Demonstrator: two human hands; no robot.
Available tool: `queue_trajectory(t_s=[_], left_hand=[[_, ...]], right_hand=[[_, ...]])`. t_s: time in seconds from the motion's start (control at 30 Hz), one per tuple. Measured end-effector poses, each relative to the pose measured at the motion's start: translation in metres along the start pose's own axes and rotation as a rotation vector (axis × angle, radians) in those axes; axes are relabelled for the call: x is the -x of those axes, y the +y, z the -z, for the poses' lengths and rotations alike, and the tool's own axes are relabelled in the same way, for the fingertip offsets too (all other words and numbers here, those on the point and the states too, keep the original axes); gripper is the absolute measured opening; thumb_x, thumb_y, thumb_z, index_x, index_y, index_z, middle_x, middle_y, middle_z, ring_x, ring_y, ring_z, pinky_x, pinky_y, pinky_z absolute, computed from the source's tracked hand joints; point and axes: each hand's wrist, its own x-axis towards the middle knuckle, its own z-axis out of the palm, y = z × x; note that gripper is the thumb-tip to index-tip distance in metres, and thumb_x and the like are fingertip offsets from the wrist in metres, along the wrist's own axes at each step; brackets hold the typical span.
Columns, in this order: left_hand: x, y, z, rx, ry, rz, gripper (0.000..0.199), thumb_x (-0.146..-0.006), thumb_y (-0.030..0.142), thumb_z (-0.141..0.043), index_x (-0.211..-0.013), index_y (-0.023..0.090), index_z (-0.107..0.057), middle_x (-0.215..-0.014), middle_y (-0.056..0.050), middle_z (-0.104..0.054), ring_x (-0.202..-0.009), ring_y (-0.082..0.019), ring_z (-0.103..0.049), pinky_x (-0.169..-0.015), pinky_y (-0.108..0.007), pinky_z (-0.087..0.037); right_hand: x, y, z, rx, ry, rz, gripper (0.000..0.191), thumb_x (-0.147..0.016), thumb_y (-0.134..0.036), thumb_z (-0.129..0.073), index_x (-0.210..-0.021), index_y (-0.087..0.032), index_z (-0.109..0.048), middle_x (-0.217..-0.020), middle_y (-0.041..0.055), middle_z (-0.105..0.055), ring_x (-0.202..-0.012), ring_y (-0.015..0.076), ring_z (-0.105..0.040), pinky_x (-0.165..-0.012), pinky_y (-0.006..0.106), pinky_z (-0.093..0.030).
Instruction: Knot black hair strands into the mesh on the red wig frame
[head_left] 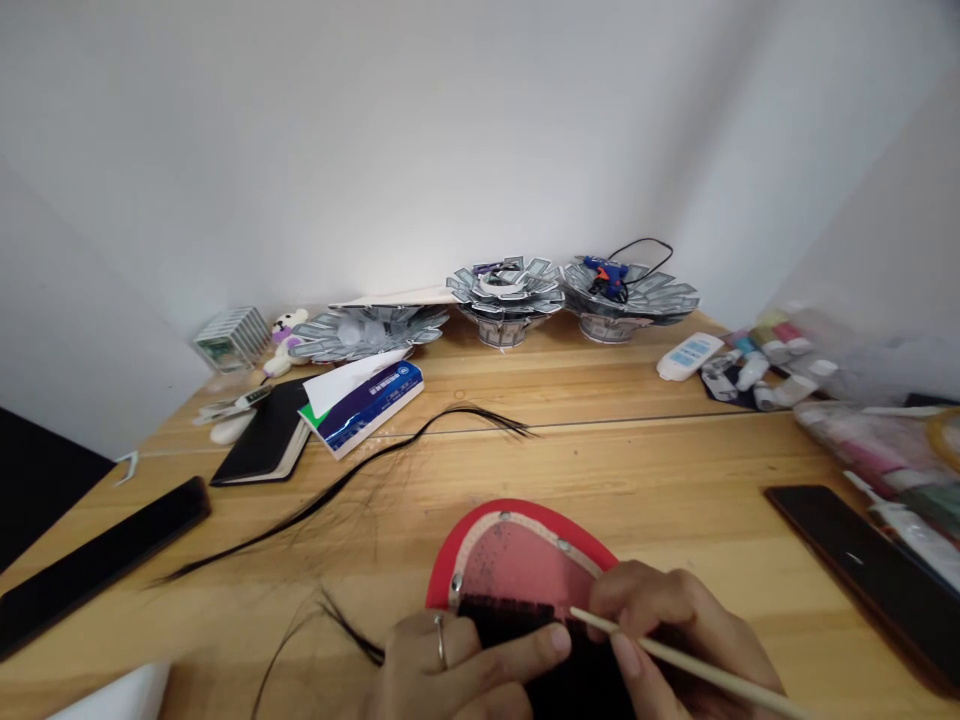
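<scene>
Near the 6 o'clock edge of the view, a red-rimmed pink curved board [517, 550] with metal studs lies on the pale wooden bench [600, 460], and a dense black strip of fine hair [562, 660] sits across it. The left hand [442, 670], wearing a silver ring [441, 642], lies over the strip with its grip spread, though whether it is clamped on the fibres cannot be told. The right hand [675, 620] has its grip closed on a thin wooden stick [675, 652], whose tip reaches toward the strip. Both hands hide much of the strip, and its lower end is cut off by the frame. Loose black strands [352, 630] lie just beside the left hand, and a long black hank [337, 490] curves toward 12 o'clock. At 10 o'clock sit a black notebook [262, 435] and a blue-and-white box [360, 410]. Three bowl-shaped paper-card constructions [506, 300] line the far edge, with a blue glue gun [604, 278] in the rightmost. A long black bar [97, 570] lies at 9 o'clock and a dark flat slab [862, 570] at 3 o'clock. Blurred bottles [765, 370] crowd 2 o'clock, too distorted to identify.
</scene>
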Motion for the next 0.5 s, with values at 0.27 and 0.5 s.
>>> queue_trajectory(t_s=[0.27, 0.5], left_hand=[[0.0017, 0.003, 0.0029, 0.037, -0.057, 0.036, 0.034, -0.102, 0.023, -0.038, -0.081, 0.025, -0.065, -0.112, 0.003, -0.077, -0.044, -0.01, -0.047, -0.049, -0.022, -0.047], [0.0037, 0.0047, 0.0012, 0.087, -0.056, 0.101, 0.035, -0.101, 0.026, -0.039, -0.08, 0.028, -0.067, -0.11, 0.005, -0.078, -0.043, -0.011, -0.046, -0.045, -0.023, -0.045]], right_hand=[[0.0097, 0.0032, 0.0017, -0.015, -0.093, -0.044, 0.023, -0.086, -0.004, -0.053, -0.088, -0.027, -0.051, -0.074, -0.0014, -0.065, -0.062, 0.0149, -0.07, -0.058, 0.023, -0.06], [0.004, 0.0029, -0.0038, 0.021, -0.068, 0.005, 0.019, -0.087, -0.009, -0.053, -0.086, -0.027, -0.049, -0.07, -0.0028, -0.066, -0.057, 0.0127, -0.069, -0.053, 0.019, -0.058]])
